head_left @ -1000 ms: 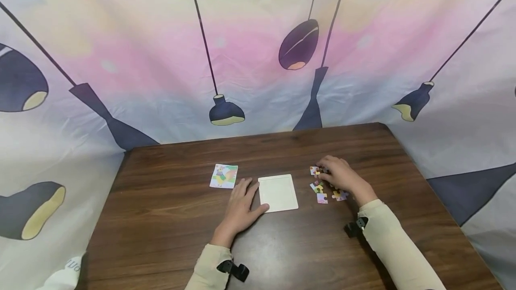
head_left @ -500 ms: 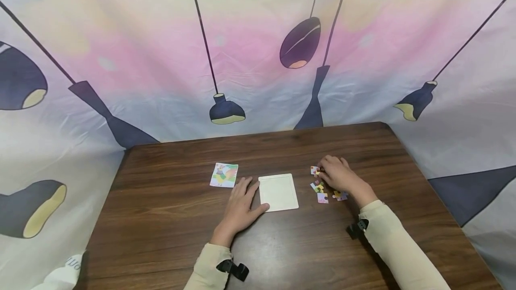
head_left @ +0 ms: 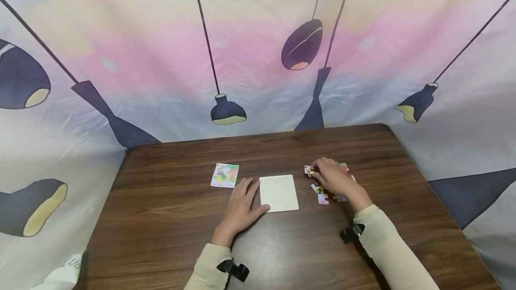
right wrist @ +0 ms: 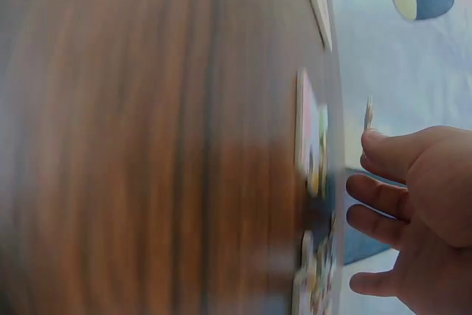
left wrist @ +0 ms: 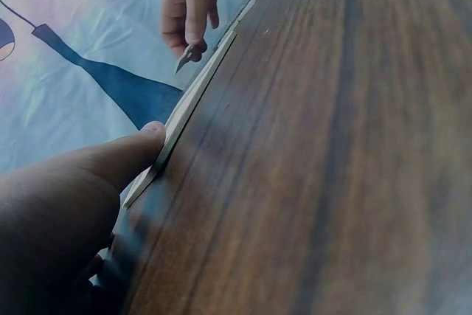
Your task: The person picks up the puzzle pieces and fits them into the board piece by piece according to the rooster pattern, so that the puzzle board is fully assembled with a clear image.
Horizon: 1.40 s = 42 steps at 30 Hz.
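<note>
My right hand (head_left: 335, 179) pinches a jigsaw puzzle piece (head_left: 308, 170) between thumb and fingertips, above the other pieces. In the right wrist view the held piece (right wrist: 368, 114) shows edge-on, raised over the table. Several loose jigsaw pieces (head_left: 323, 198) lie below and around that hand, partly covered by it. My left hand (head_left: 237, 211) rests at the left side of a square, cream puzzle tray (head_left: 279, 193), fingers stretched out. Its thumb lies on the tray's lower left corner; the left wrist view shows the thumb (left wrist: 151, 134) against the tray's edge.
A small square picture card (head_left: 224, 175) with a colourful print lies to the left of the tray, just beyond the left fingertips. The dark wooden table (head_left: 161, 218) ends at a cloth backdrop (head_left: 258, 57) printed with lamps.
My right hand has moved slightly left, bringing the pinched jigsaw piece toward the tray and uncovering pieces behind it. The left hand stays in place at the tray.
</note>
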Each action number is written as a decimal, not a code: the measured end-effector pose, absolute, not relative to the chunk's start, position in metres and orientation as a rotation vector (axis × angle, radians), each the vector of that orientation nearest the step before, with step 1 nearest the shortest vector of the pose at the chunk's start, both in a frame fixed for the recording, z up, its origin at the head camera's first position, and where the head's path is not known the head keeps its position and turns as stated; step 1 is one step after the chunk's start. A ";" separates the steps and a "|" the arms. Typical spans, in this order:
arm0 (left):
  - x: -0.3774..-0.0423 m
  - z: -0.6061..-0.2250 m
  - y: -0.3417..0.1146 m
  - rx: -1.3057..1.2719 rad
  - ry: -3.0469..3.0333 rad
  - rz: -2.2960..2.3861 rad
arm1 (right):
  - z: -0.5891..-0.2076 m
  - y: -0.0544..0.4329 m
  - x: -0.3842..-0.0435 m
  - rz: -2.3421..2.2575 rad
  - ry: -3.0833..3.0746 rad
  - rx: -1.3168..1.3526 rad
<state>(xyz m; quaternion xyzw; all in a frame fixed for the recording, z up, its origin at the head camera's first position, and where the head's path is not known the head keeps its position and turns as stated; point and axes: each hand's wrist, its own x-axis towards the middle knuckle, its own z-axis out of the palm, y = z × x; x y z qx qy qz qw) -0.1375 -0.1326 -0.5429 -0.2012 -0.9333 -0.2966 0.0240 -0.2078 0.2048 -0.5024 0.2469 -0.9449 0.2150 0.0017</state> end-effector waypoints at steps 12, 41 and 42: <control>-0.136 -0.542 -0.132 -0.631 -2.856 -0.926 | -0.503 0.163 -0.200 0.690 -2.973 0.845; -0.138 -0.538 -0.132 -0.608 -2.926 -0.913 | -0.506 0.099 -0.199 0.669 -3.004 0.960; -0.138 -0.538 -0.132 -0.611 -2.927 -0.909 | -0.507 0.098 -0.199 0.685 -3.002 0.964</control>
